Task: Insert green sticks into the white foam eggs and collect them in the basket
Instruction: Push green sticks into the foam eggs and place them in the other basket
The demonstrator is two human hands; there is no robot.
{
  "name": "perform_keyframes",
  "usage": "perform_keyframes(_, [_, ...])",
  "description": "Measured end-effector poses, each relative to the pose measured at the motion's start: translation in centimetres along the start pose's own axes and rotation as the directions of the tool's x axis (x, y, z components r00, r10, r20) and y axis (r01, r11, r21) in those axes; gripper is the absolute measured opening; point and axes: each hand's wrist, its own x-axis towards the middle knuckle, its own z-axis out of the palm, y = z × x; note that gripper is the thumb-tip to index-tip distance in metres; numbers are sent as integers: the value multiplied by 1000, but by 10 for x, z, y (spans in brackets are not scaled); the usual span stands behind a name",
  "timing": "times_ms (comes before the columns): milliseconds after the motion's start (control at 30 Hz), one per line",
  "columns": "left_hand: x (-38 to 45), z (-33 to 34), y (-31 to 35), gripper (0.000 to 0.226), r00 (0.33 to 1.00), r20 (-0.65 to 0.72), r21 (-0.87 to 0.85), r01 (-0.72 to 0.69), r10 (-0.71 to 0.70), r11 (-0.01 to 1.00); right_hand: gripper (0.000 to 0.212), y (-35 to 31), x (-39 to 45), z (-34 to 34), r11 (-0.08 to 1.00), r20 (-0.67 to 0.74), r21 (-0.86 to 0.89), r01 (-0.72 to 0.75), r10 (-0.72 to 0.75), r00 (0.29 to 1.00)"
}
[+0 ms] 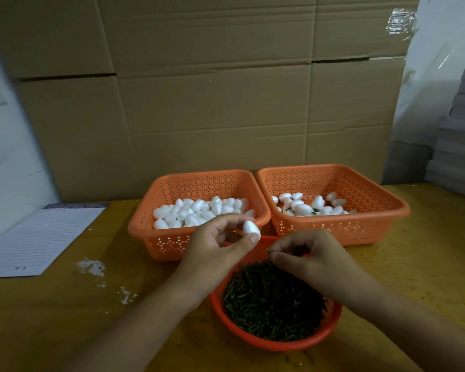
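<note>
- Pinching one white foam egg [251,230] between thumb and fingertips, the left hand [220,238] holds it up over the round bowl of green sticks [273,299], while the right hand [310,255] pinches a single green stick [269,251] whose tip points toward the egg, close to it but not touching.
- Missing the egg's end is the likely slip: the stick is thin and mostly hidden in the fingers, so an off-centre push could glance off or gouge the soft foam (white crumbs [91,265] already lie on the table).
- Squeezing too hard could dent the egg; a loose pinch could drop it among the sticks.
- Finished eggs seem to belong in the right basket [381,210], where green stubs show; the left basket [145,226] holds plain ones, and mixing them is easy.
- The surface is a worn yellow-brown table [51,318] with a lined notepad [38,237] at left; a cardboard wall [199,89] stands behind.
</note>
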Motion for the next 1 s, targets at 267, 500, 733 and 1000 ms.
perform_keyframes(267, [-1, -1, 1, 21, 1000, -11, -10, -19, 19, 1000, 12, -11, 12, 5, 986, 121, 71, -152, 143, 982])
perform_keyframes(500, [-1, -1, 0, 19, 1000, -17, -27, -5, 4, 1000, 9, -10, 6, 3, 949, 71, 238, -209, 197, 978])
perform_keyframes(733, [-1, -2, -1, 28, 1000, -1, -41, 19, -19, 999, 10, -7, 0, -2, 930, -9, 344, -132, 144, 990])
perform_keyframes(1000, [0, -2, 1, 30, 999, 19, -33, 34, -33, 999, 6, -5, 0, -1, 916, -9, 372, -149, 165, 986])
